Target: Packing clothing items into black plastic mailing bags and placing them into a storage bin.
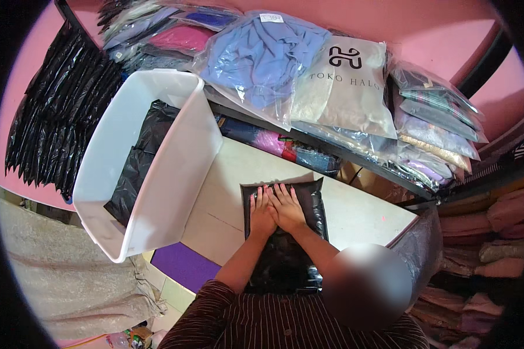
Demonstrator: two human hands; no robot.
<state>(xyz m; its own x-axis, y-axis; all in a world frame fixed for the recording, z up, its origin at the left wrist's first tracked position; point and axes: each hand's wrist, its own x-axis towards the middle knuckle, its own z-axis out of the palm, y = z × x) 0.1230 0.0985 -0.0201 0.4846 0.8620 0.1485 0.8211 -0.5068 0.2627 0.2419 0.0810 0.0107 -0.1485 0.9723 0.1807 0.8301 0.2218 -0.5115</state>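
Observation:
A black plastic mailer bag [284, 261] lies on the white table [353, 209] in front of my body, its far edge away from me. My left hand [262, 216] rests palm down on the bag's far part, fingers pointing away. Beside it, my right hand [287, 209] presses flat on the same bag, its thumb side touching or slightly overlapping the left hand. Neither hand grips anything. What the bag holds is hidden.
To the left stands a white plastic bin [170, 174] with black packages [135, 174] inside. Black plastic bags [61, 113] hang on the far left. Behind the table, a shelf [358, 159] bears clothes in clear bags [262, 56]. Folded fabrics [498, 227] are stacked at right.

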